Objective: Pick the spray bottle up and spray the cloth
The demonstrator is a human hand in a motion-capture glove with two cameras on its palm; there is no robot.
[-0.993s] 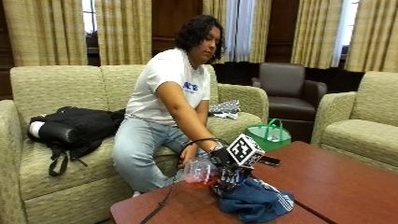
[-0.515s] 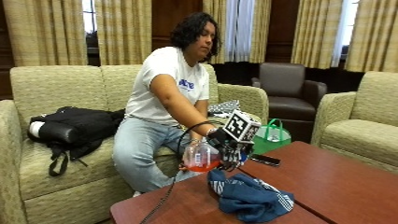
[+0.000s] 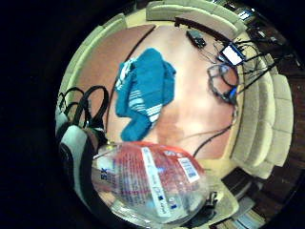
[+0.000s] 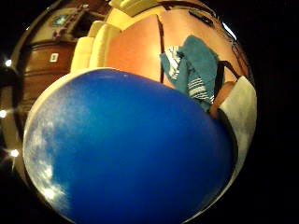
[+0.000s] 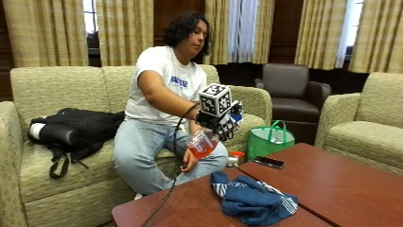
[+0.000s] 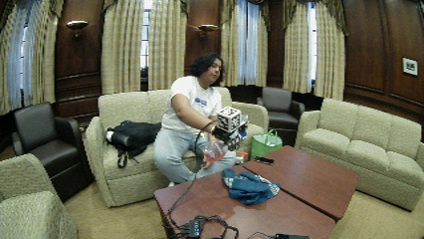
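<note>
Gripped in one gloved right hand (image 5: 220, 120), one spray bottle (image 5: 203, 143) (red liquid) hangs above one cloth (image 5: 252, 198).

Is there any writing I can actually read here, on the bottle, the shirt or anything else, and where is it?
"5X": on the label of the clear plastic spray bottle with red liquid, seen close in the little finger side palm view.
The rest of that label, with its barcode: too small and blurred to read.
Blue print on the chest of the person's white T-shirt: blurred, not readable.
Framed sign on the dark wood wall: too small to read.
</note>
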